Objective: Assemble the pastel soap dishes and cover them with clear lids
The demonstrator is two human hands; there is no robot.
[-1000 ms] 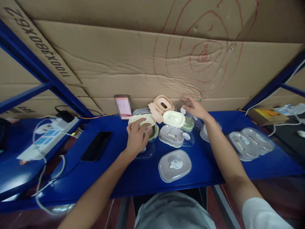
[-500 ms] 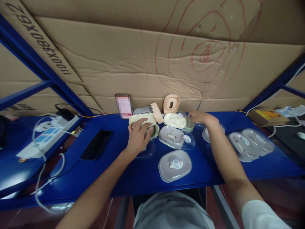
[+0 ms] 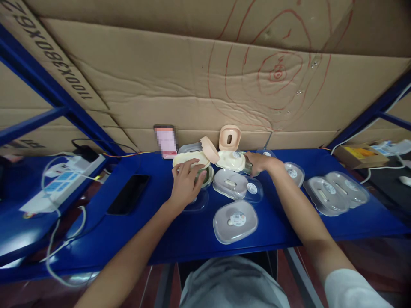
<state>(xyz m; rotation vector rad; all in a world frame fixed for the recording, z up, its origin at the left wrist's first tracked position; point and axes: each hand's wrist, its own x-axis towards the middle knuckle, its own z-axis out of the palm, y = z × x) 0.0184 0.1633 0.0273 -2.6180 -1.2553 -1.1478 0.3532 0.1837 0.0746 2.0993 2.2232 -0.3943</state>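
Observation:
My left hand point(image 3: 185, 185) lies with its fingers apart over a cream-coloured plastic piece point(image 3: 192, 160) and the rim of a grey-green container point(image 3: 208, 174). Beside it on the right, my right hand point(image 3: 259, 162) has its fingers curled down around a small grey-green container point(image 3: 248, 166); the fingertips are partly hidden. That container adjoins a cream box point(image 3: 230, 160) bearing a round label. Just in front lies a grey box point(image 3: 230, 183), overlapped at its right by a clear lid point(image 3: 255, 189).
Nearer me sits a grey box with a clear lid point(image 3: 236, 222). Further right are more lidded grey boxes point(image 3: 324, 194). A peach piece point(image 3: 230, 137) leans at the back cardboard point(image 3: 154, 77). On the left lie a black phone point(image 3: 128, 194) and a power strip point(image 3: 62, 184).
My right hand has moved left and down onto the small grey-green container, uncovering a clear lid to its right. My left hand has stayed almost still.

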